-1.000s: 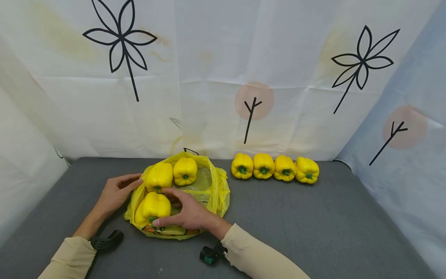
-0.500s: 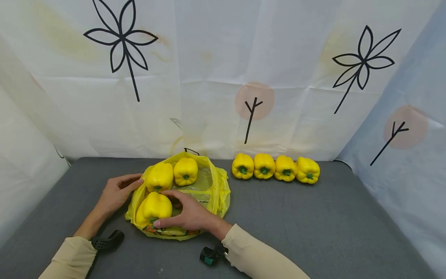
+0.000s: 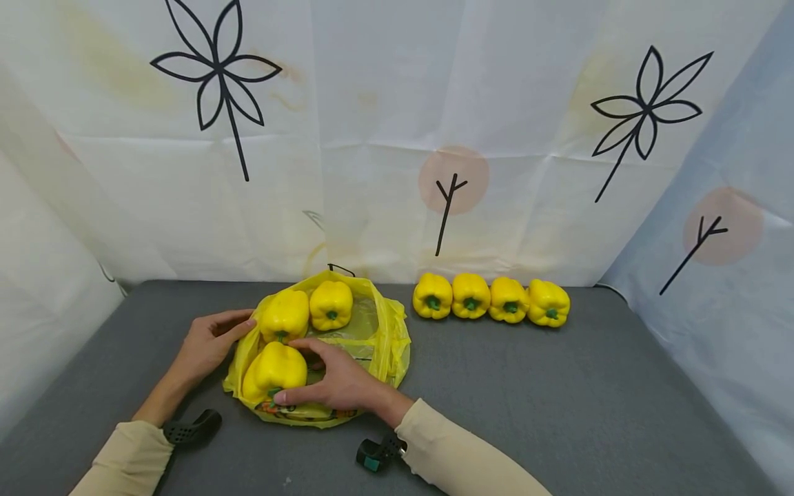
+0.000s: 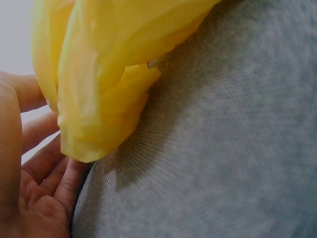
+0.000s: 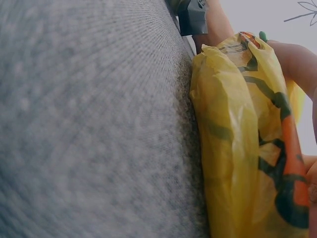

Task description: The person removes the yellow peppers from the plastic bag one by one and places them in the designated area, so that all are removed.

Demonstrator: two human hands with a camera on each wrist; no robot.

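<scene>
Gripping the front pepper inside the yellow bag, right hand seems mid-placement — left hand pinching the bag's edge — and the next move likely calls for a steady, clean release.

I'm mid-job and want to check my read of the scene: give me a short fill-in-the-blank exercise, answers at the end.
1. The plastic bag on the grey table is coloured ____.
2. The row of peppers outside the bag counts ____ in all.
3. In the head view, the bagged peppers that can be seen number ____.
4. The hand at the side of the bag farthest from the row is the person's ____ one.

Missing words: yellow; four; three; left.
</scene>
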